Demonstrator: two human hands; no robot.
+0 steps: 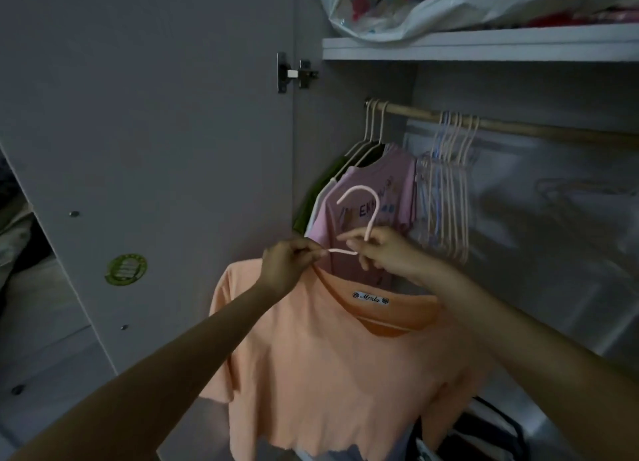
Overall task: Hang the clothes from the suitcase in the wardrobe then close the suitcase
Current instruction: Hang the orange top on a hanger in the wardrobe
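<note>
An orange T-shirt (321, 364) with a white neck label hangs in front of me on a pale pink hanger (370, 208), hook up. My left hand (287, 267) pinches the hanger's arm and the shirt's collar at the left shoulder. My right hand (383, 249) grips the hanger just under the hook. Both hands are below the wooden wardrobe rail (511, 127). The suitcase is out of view.
A pink printed shirt (377, 198) and other clothes hang at the rail's left end. Several bare hangers (446, 191) bunch to their right. The open wardrobe door (145, 149) stands at left. A plastic bag (449, 1) lies on the shelf (484, 46) above.
</note>
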